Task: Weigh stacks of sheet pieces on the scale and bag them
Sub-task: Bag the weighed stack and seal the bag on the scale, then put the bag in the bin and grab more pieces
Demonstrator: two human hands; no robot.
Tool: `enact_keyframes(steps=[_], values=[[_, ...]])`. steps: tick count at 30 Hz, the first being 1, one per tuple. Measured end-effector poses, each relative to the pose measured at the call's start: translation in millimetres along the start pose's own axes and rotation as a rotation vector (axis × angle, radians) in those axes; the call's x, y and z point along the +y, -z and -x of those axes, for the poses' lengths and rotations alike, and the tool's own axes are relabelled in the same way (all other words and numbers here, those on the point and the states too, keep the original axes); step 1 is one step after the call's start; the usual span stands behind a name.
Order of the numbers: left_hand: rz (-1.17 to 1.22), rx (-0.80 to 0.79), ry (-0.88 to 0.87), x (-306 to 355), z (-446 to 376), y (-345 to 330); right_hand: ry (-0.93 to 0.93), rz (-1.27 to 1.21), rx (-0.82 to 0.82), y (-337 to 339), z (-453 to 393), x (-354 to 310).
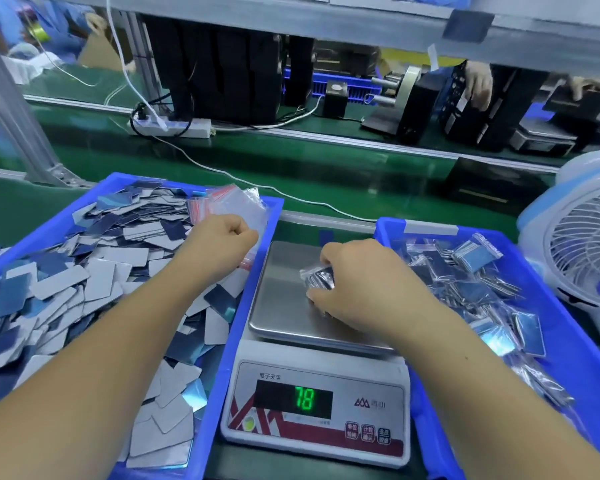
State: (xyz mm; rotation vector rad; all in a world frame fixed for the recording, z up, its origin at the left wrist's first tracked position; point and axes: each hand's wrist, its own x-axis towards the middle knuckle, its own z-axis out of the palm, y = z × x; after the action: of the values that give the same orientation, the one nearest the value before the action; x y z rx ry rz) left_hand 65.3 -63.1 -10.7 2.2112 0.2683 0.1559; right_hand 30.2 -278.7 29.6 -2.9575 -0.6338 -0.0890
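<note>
A digital scale (281, 299) with a steel pan sits between two blue trays; its green display (304, 398) reads 78. My right hand (357, 289) rests on the pan's right side, its fingers curled round a bagged stack of sheet pieces (321, 276). My left hand (222, 242) hovers over the right end of the left tray (257, 258), fingers curled and pinching a clear zip bag (248, 216) from the bag pile there. Loose blue and white sheet pieces (94, 285) fill that tray.
The right blue tray (575, 358) holds several filled bags (478, 271). A white and blue fan (582, 244) stands at the far right. Behind runs a green conveyor with a power strip (174, 126), cables and black machines; another person's gloved hands (478, 81) work across it.
</note>
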Motion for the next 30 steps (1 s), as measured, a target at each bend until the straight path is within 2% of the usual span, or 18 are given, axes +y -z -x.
enact_keyframes(steps=[6,10,13,15,18,19,22,24,26,28,30], values=[[-0.047,0.004,0.005,-2.5,-1.5,-3.7,0.026,0.166,0.064,4.4,7.6,8.4],[-0.072,0.019,-0.01,-5.0,-2.0,-4.9,-0.143,0.134,0.15,14.1,12.3,44.0],[-0.061,0.028,-0.009,-5.3,-2.0,-3.8,-0.351,0.043,0.31,28.2,14.8,86.1],[-0.065,0.032,-0.007,-5.2,-2.6,-2.0,-0.474,0.056,0.263,28.8,17.0,109.7],[-0.055,0.032,0.018,-6.4,-3.1,3.1,-0.564,0.063,-0.008,14.5,19.1,130.7],[-0.043,0.042,0.037,-6.8,-4.0,6.5,-0.583,0.059,-0.051,10.7,20.1,135.8],[0.023,0.149,0.048,-5.4,-8.6,26.1,-0.618,0.077,0.033,13.2,21.8,144.7],[0.117,0.262,-0.01,0.0,-12.7,48.0,-0.627,0.077,0.113,20.8,20.9,140.3],[0.144,0.299,-0.076,6.0,-13.9,72.9,-0.573,0.078,0.137,26.2,17.3,124.0],[-0.012,0.16,-0.071,6.1,-13.4,94.9,-0.478,0.068,0.135,27.6,11.5,100.1],[-0.338,-0.084,-0.009,-0.6,-12.7,109.8,-0.38,0.044,0.108,25.7,5.7,76.9]])
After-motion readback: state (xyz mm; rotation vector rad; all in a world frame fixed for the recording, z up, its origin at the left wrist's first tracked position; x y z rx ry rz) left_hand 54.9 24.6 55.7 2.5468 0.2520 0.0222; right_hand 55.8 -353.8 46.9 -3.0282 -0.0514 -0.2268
